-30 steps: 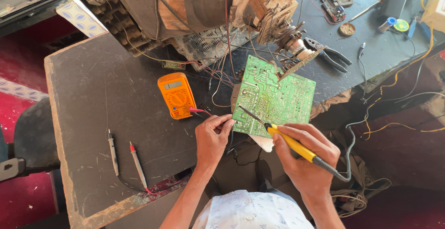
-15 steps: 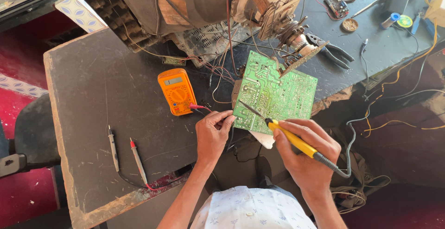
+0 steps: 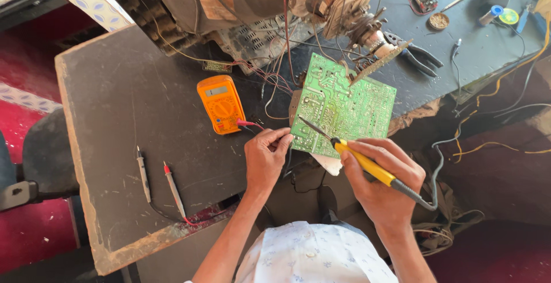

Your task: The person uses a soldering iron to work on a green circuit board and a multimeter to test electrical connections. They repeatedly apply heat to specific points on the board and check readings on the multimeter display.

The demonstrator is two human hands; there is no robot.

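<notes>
Mid-repair at the table (image 3: 115, 99): left hand (image 3: 265, 158) pinches the green board's (image 3: 344, 108) near edge; right hand (image 3: 381, 180) grips the iron (image 3: 367, 167), tip on its solder side; probes (image 3: 158, 182) lie unused.

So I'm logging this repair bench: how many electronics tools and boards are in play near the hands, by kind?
Green circuit board: 1
Yellow-handled soldering iron: 1
Orange multimeter: 1
Test probes: 2
Pliers: 1
Total: 6

The left hand steadies the board; the right hand holds the iron.

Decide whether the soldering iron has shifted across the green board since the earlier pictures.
No. The soldering iron keeps its tip near the lower left edge of the green circuit board, just as earlier.
</notes>
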